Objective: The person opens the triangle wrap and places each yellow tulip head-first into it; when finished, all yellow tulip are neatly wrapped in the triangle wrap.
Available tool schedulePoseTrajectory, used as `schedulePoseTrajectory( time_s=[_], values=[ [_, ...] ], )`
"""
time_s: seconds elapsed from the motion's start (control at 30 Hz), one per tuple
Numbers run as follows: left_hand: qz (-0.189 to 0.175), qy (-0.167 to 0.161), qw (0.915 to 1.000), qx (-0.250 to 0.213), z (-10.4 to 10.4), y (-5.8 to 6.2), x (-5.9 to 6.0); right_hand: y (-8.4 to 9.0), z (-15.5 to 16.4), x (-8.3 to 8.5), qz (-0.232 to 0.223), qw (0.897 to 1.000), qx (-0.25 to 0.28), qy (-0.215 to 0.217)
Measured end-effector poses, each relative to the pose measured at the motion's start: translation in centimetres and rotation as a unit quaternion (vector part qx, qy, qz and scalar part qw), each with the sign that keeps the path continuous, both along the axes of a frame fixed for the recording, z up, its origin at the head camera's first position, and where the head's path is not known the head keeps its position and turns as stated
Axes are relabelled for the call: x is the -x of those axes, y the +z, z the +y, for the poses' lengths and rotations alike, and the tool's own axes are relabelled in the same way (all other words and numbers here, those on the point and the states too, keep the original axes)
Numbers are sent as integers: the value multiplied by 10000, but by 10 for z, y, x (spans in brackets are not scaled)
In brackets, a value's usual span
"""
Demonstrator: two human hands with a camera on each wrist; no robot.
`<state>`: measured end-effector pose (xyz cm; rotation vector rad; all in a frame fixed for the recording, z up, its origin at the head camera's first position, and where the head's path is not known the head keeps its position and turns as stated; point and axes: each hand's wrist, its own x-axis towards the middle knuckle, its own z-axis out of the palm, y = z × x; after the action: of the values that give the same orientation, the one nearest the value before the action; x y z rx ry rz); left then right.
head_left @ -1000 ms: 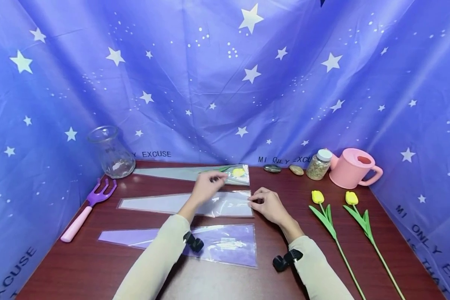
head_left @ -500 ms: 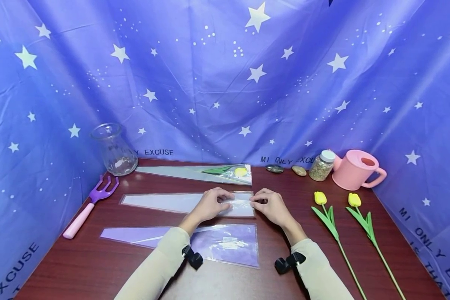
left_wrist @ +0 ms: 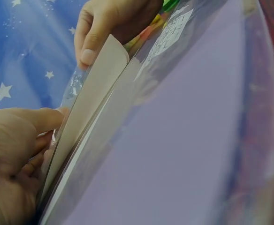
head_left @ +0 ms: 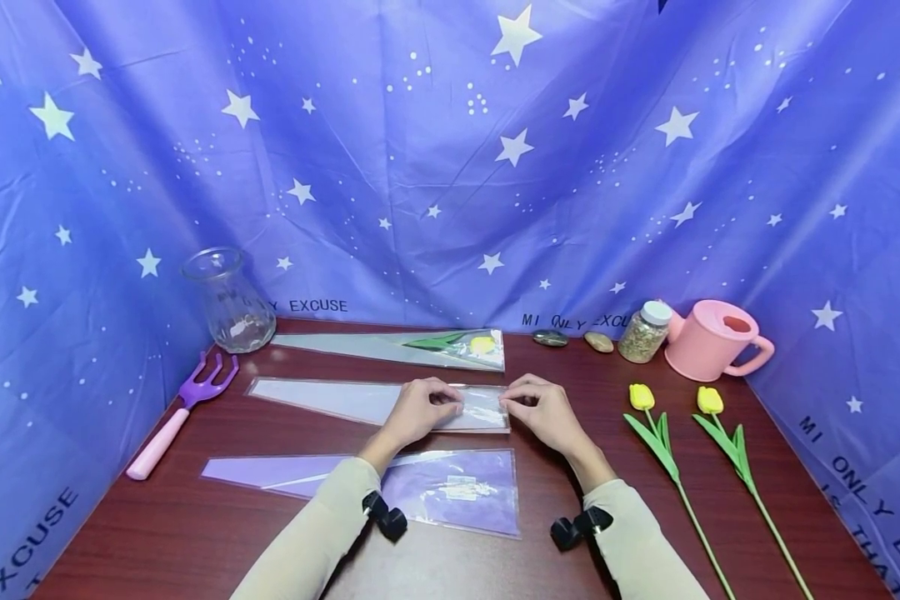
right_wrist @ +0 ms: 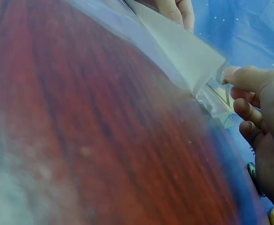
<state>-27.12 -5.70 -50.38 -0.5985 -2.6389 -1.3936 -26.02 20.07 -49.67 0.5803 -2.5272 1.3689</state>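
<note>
While lying on the table [head_left: 195, 533], the middle sleeve [head_left: 360, 402] is pinched by both hands.

The middle sleeve [head_left: 378, 403] — a long clear plastic cone with a pale paper liner — lies flat on the table, narrow tip to the left, wide open end to the right, where its layers are parted — plastic lifted off the liner.
</note>
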Motion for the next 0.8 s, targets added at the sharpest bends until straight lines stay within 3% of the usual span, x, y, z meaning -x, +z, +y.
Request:
schedulePoseTrajectory(
  time_s=[0.23,0.4,0.5,0.6,0.8],
  values=[
    [64,215,9997,-77,2,-4,1,9,5,-6,96,9996,280,-28],
    [-68,341,9990,-284,2,-6,0,23,26,-15,391,9988,242,-142],
    [-127,375,9987,-332,2,-6,-1,41,43,-30,443,9984,150,-322],
    [-149,363,9986,-343,1,-4,-1,46,68,-45,467,9969,109,-619],
    [-160,319,9989,-311,-2,-2,1,32,120,-75,453,9917,-130,-1194]
  ],
)
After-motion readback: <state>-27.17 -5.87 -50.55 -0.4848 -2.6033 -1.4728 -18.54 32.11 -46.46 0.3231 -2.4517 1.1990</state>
